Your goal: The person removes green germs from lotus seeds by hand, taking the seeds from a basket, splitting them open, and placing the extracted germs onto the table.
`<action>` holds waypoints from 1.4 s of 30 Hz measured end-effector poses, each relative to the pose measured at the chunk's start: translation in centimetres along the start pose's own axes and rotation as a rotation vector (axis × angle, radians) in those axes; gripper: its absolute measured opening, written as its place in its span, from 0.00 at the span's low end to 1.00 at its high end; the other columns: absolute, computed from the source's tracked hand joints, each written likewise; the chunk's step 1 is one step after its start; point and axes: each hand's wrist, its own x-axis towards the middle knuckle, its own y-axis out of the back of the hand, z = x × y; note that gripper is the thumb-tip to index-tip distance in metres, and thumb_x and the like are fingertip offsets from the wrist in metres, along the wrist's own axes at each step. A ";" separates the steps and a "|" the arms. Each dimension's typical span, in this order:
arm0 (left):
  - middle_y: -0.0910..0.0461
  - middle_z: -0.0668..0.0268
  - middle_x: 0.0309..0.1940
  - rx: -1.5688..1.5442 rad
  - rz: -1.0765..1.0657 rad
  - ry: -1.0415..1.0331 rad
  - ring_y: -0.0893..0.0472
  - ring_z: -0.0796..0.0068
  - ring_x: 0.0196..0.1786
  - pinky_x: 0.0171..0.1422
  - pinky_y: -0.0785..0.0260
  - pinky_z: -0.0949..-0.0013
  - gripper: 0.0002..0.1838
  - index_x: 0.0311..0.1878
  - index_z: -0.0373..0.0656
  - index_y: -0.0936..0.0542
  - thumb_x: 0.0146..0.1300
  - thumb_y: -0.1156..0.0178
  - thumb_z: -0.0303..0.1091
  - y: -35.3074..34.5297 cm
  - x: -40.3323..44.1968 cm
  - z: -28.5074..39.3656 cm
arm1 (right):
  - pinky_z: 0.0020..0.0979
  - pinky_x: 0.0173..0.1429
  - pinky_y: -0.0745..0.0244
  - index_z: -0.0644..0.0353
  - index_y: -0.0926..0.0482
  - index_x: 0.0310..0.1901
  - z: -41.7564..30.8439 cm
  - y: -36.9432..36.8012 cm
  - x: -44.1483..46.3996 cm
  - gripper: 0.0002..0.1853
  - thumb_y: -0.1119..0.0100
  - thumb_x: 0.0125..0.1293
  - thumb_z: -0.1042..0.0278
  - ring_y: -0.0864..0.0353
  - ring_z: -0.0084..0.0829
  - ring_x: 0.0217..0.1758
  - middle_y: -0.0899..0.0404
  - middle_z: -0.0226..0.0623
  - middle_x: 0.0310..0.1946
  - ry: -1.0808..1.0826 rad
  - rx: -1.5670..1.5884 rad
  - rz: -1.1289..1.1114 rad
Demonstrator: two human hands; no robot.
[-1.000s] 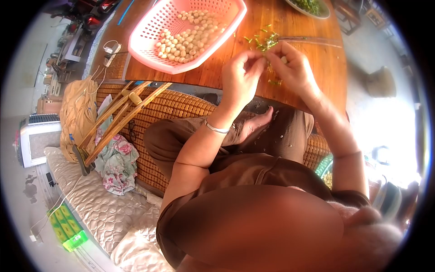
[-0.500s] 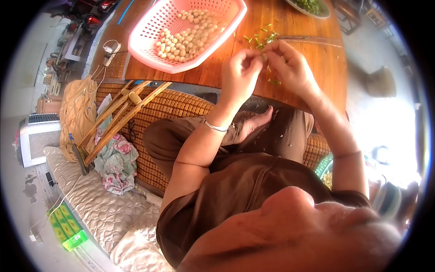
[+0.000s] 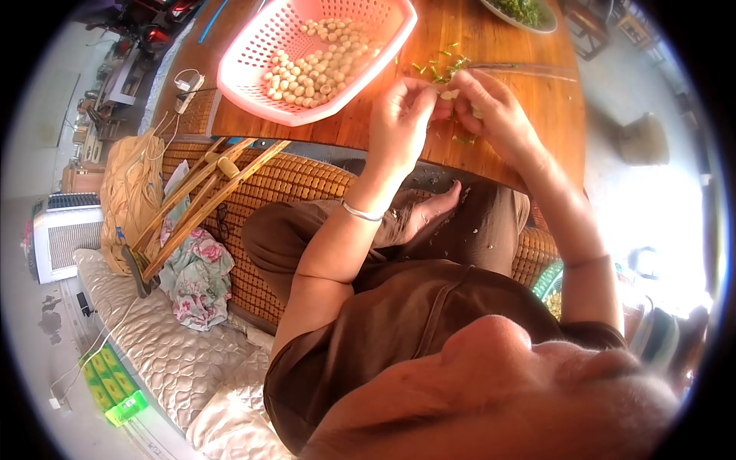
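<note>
Over the table edge, my left hand and my right hand meet with fingers bent. Between their fingertips is a small pale piece, like those in the basket; both hands seem to pinch it. Another pale piece shows under the curled fingers of my right hand. Green bits lie on the wood just beyond the fingers. Left of my hands, a pink perforated basket contains several round pale pieces.
The wooden table bears a plate of chopped greens at its far right and a thin dark stick. Wooden crutches lean at the left, near a floral cloth. A power strip lies by the basket.
My left hand has shifted slightly left and its wrist has turned. My right hand has tilted, and the pale piece between the fingertips shows more clearly.
</note>
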 end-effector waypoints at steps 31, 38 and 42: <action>0.18 0.60 0.36 1.384 -0.073 -0.513 0.18 0.56 0.33 0.37 0.25 0.62 0.07 0.40 0.40 0.21 0.58 0.36 0.24 1.5 -0.2 3.8 | 0.17 0.24 0.49 0.61 0.25 0.41 -0.1 2.6 1.7 0.07 0.48 0.75 0.67 0.41 0.12 0.22 0.30 0.22 0.28 0.077 0.277 -0.014; 0.14 0.65 0.34 1.168 -0.177 -0.557 0.17 0.76 0.32 0.34 0.26 0.72 0.04 0.38 0.40 0.19 0.61 0.34 0.26 0.9 -1.6 8.5 | 0.17 0.25 0.49 0.60 0.25 0.41 0.2 2.8 1.6 0.09 0.47 0.76 0.64 0.40 0.13 0.23 0.30 0.23 0.29 0.097 0.334 -0.046; 0.14 0.67 0.31 1.216 -0.017 -0.598 0.20 0.83 0.32 0.37 0.28 0.76 0.08 0.29 0.39 0.20 0.62 0.31 0.29 3.7 0.9 13.5 | 0.18 0.25 0.48 0.60 0.25 0.41 0.3 3.1 1.7 0.10 0.47 0.76 0.63 0.41 0.13 0.22 0.30 0.24 0.29 0.102 0.333 -0.065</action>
